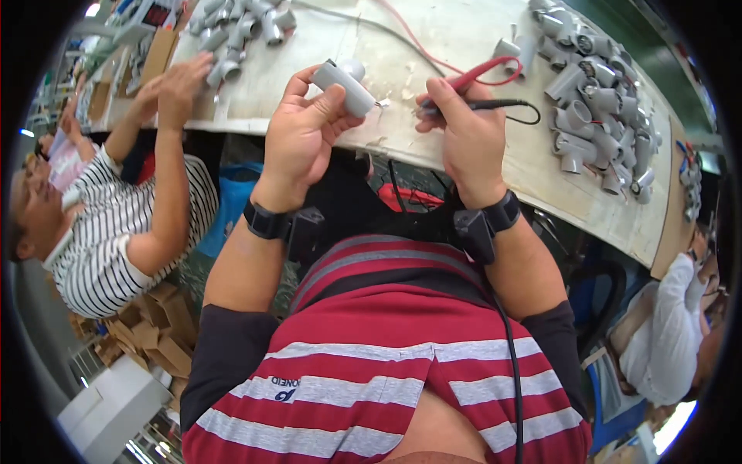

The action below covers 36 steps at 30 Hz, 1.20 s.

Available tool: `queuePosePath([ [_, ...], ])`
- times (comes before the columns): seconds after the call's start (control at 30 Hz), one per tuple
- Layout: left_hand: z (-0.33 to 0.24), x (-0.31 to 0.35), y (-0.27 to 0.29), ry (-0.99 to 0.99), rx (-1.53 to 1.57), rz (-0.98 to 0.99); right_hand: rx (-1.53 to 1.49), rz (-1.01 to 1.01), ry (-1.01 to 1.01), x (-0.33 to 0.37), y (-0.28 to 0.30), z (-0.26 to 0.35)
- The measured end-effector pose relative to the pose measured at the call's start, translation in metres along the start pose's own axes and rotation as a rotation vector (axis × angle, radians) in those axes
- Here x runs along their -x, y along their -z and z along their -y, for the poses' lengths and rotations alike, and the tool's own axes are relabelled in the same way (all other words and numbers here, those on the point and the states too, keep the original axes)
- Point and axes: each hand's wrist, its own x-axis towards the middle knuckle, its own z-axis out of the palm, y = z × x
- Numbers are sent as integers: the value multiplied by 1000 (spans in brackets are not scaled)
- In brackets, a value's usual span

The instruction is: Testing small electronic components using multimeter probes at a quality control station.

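My left hand (300, 139) is closed around a grey plastic tube-shaped housing (348, 90) with a short round side branch, held tilted above the table edge. Small metal leads stick out of its right end. In my right hand (473, 143) a red test probe (478, 74) and a black test probe (485, 104) are gripped together. Their tips point left toward the housing's leads and look apart from them, though blur hides the exact ends. A red cable and a black cable trail from the probes.
Many similar grey housings (599, 100) are heaped on the white table (433, 147) at the right, others (239, 27) at the back left. One housing (508, 50) stands behind my right hand. A co-worker in stripes (131, 224) reaches in at left; another person (665, 332) sits at right.
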Motion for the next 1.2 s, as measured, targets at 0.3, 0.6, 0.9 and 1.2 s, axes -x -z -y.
queuePosePath([
  [0.3,23,36,15,-146,-148,-5,318,67,16,3,-35,-19],
  [0.6,27,18,41,-884,-917,477,314,79,-32,-12,-35,-15],
  [0.9,46,26,50,-962,-932,363,365,116,-82,-12,-41,-24],
  [1.2,47,20,59,-986,-930,380,465,123,-49,-13,-52,-29],
])
